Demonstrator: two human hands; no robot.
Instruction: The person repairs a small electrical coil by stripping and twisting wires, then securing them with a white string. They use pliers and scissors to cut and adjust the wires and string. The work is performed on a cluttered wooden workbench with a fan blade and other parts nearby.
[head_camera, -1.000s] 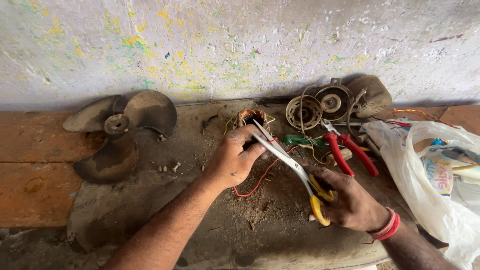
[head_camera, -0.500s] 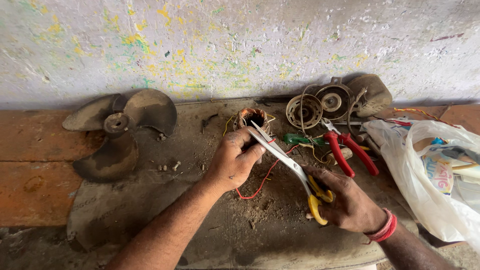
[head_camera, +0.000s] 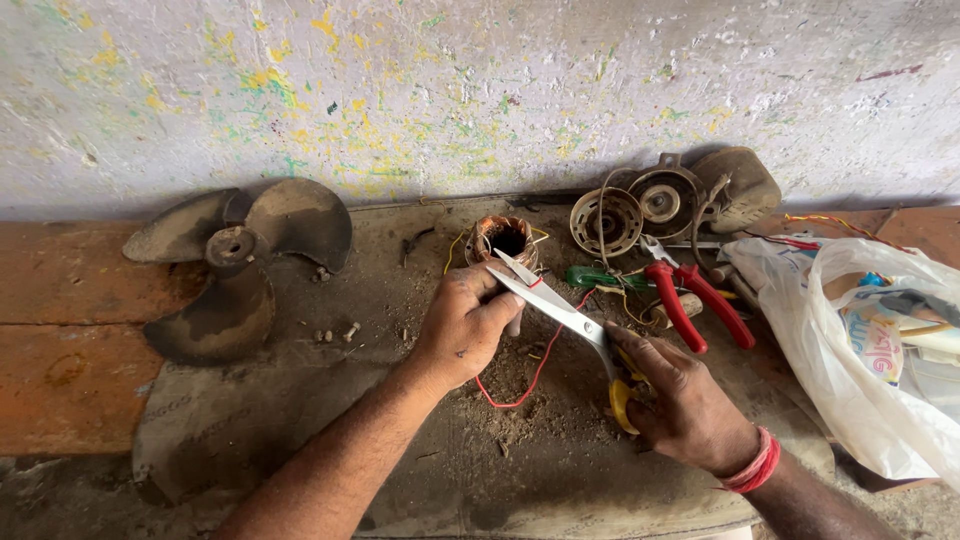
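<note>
Left hand (head_camera: 462, 330) fingers grip the copper-wound motor coil (head_camera: 503, 240); right hand (head_camera: 680, 405) holds yellow-handled steel scissors (head_camera: 560, 310), blades parted beside the coil. Steady support seems key.

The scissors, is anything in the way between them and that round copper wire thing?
Nothing visible blocks them. The scissors, held in the right hand, have their open blade tips right beside the copper coil. The left hand sits just under the blades, next to the coil, not between them.

light: soft daylight falling evenly | shadows: lying faint under hands | focus: staying sharp | edges: bending slightly wide-angle
</note>
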